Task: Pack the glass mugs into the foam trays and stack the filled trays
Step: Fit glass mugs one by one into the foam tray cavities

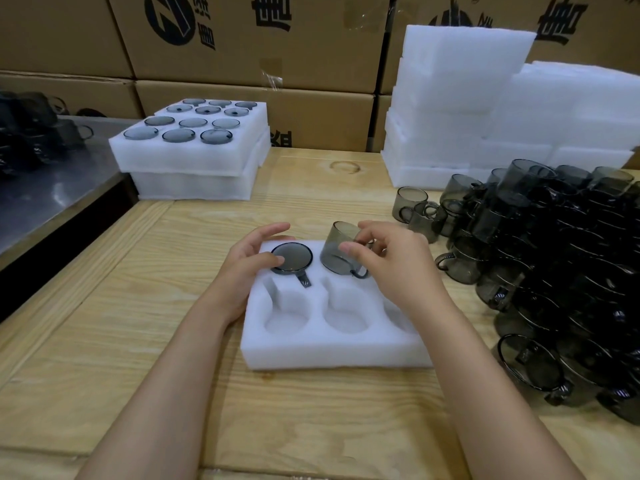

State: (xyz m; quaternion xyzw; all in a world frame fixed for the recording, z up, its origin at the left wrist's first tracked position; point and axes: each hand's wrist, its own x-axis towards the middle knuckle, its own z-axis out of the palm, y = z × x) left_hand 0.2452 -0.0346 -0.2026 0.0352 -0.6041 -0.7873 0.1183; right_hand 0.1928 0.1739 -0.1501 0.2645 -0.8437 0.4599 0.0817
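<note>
A white foam tray with round pockets lies on the wooden table in front of me. One smoky glass mug sits upside down in the tray's back-left pocket, its handle in the slot. My left hand rests on that mug with thumb and fingers touching its rim. My right hand holds a second smoky mug, tilted, over the back-middle pocket. The front pockets of the tray hold nothing. The tray's right side is hidden by my right arm.
A large heap of smoky glass mugs fills the right of the table. Filled foam trays are stacked at the back left. Foam trays without mugs are piled at the back right. Cardboard boxes form a wall behind. A steel table stands left.
</note>
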